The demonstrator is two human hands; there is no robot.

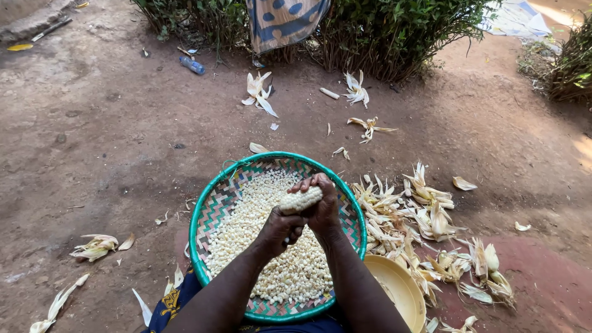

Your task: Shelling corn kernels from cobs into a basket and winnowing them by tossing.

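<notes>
**Corn shelling on bare earth**

Dirt yard [111, 123], husks [419, 216] scattered. Above a woven basket [216, 203] of kernels [271, 246], the left hand [280, 228] grips the lower end of a cob [301, 199]; the right hand [320, 203] wraps its upper end. Yellow bowl [401, 290] at right.

A pale corn cob [300, 200], still covered in kernels, is held level above a woven green-rimmed basket [213, 206] heaped with loose white kernels [262, 246].
</notes>
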